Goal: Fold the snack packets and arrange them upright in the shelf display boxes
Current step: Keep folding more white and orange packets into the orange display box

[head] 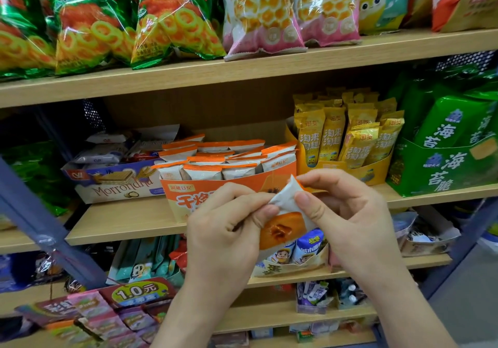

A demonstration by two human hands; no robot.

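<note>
Mid-fold, pinching one snack packet between left hand and right hand, near the orange display box on the middle shelf, already crowded with upright packets, this one yet to go in.

Orange-white snack packet, partly folded
</note>
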